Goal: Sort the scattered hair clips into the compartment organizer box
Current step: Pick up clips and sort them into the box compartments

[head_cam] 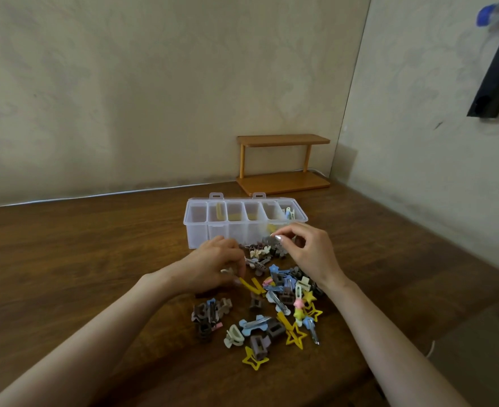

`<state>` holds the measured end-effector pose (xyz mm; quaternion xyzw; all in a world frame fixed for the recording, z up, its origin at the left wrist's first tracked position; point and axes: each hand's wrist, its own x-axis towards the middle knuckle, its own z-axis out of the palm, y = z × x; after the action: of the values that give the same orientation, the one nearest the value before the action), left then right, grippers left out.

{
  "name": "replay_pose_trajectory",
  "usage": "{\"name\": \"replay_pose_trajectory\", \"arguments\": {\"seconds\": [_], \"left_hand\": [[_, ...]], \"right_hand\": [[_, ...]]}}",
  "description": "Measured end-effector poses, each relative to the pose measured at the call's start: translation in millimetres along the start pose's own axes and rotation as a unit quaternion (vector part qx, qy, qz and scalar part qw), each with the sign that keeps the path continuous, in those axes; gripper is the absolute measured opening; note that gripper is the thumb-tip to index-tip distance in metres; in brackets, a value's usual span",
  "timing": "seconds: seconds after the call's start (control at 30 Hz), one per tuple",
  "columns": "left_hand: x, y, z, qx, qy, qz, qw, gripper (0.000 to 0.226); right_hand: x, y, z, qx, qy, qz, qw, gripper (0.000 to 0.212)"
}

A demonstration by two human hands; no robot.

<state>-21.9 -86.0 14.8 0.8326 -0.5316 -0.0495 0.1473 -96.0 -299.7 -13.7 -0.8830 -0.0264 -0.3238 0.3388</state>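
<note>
A clear plastic organizer box (201,230) with several compartments stands on the wooden table; yellow clips lie in its middle cells and pale ones in the rightmost. In front of it spreads a pile of hair clips (274,304): yellow stars, blue, brown, cream and pink ones. My left hand (216,264) rests on the pile's left edge, fingers pinched on a yellow bar clip (249,286). My right hand (309,251) hovers over the pile's far side, thumb and forefinger pinching a small grey flower clip (268,240) just in front of the box.
A small two-tier wooden shelf (283,160) stands against the wall behind the box. A white cable (95,195) runs along the table's back edge. The wall corner closes in on the right, and a dark bar (497,71) hangs there.
</note>
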Motion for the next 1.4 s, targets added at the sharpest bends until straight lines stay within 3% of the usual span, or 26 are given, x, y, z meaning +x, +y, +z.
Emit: {"name": "replay_pose_trajectory", "arguments": {"seconds": [0.2, 0.33, 0.47, 0.7, 0.93, 1.17, 1.4], "left_hand": [[0, -2, 2, 0.017, 0.037, -0.023, 0.999, 0.012], [1, 20, 4, -0.014, 0.044, 0.037, 0.998, 0.021], [3, 41, 15, 0.035, -0.018, 0.091, 0.995, 0.035], [4, 25, 14, 0.1, 0.024, 0.029, 0.994, 0.035], [-1, 14, 10, 0.13, 0.012, -0.021, 0.991, 0.047], [6, 39, 15, 0.046, 0.049, 0.074, 0.995, 0.029], [24, 53, 26, 0.101, 0.049, 0.135, 0.985, 0.028]], "right_hand": [[0, 0, 0, 0.006, -0.002, 0.006, 1.0, 0.011], [1, -1, -2, 0.02, 0.007, 0.014, 1.0, 0.01], [0, 0, -3, 0.024, 0.012, 0.014, 1.0, 0.01], [0, -1, -4, 0.029, 0.013, 0.022, 0.999, 0.012], [0, 1, -4, 0.03, 0.012, 0.032, 0.999, 0.012], [1, 4, -5, 0.026, 0.013, 0.032, 0.999, 0.011], [2, 5, -7, 0.024, 0.023, 0.034, 0.999, 0.011]]}}
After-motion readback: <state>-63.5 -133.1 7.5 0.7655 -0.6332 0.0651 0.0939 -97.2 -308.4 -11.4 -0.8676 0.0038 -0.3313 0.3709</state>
